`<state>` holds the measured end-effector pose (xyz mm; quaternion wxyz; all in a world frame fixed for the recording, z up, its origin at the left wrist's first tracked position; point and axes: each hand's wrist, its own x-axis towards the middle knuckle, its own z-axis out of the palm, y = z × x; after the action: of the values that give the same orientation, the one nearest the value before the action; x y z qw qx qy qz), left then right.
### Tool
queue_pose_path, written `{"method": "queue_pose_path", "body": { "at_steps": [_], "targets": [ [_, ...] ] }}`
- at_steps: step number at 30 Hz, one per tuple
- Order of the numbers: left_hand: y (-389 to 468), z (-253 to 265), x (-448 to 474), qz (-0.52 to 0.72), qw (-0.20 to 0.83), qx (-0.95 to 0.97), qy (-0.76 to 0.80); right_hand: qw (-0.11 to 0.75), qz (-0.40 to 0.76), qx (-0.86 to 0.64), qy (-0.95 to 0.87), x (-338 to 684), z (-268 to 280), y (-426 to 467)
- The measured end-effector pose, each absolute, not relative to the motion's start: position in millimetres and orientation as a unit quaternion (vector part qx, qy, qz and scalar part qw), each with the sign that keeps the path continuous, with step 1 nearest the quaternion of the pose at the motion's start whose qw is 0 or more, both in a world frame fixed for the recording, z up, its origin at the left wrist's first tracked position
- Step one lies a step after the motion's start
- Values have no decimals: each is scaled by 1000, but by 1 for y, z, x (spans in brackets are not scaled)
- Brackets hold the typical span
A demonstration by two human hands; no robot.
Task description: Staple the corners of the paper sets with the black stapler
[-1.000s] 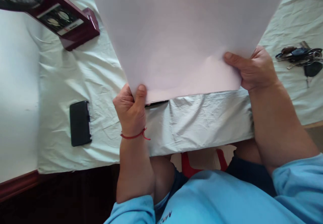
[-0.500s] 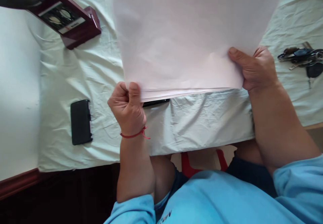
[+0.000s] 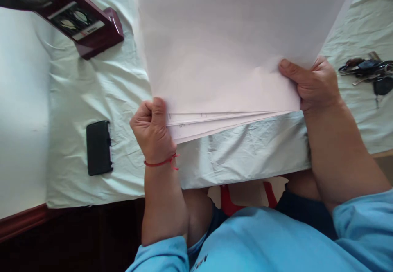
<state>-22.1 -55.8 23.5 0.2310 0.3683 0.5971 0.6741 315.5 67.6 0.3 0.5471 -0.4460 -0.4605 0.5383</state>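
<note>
Several white paper sheets [image 3: 227, 51] are held up over the table between my two hands. My left hand [image 3: 155, 129], with a red string bracelet at the wrist, pinches their near left corner, thumb on top. At the right edge, my right hand [image 3: 316, 84] grips the sheets with its thumb lying across the blank top page. The lower sheets fan out along the near edge, widest beside my left hand, and a little print shows on them. The fingers under the paper are hidden.
A pale green cloth [image 3: 245, 153] covers the table. On it lie a black phone-like case [image 3: 99, 148] at the left and a bunch of keys [image 3: 368, 71] at the right. A dark red fan [image 3: 89, 30] stands at the far left, near the white wall.
The lower sheets have spread further out at the near left edge, so printed strips now show. They cover the black object seen beneath before. Both hands have barely moved.
</note>
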Motion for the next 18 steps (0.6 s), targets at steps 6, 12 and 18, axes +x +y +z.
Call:
{"method": "queue_pose_path", "body": {
  "at_steps": [6, 12, 18],
  "targets": [
    [-58, 27, -18, 678, 298, 374, 558, 571, 542, -418, -454, 322, -9, 77],
    [-59, 31, -14, 685, 268, 366, 570, 565, 538, -423, -461, 321, -8, 75],
    [-59, 29, -13, 695, 275, 359, 559, 547, 548, -426, -467, 320, -3, 70]
  ]
}}
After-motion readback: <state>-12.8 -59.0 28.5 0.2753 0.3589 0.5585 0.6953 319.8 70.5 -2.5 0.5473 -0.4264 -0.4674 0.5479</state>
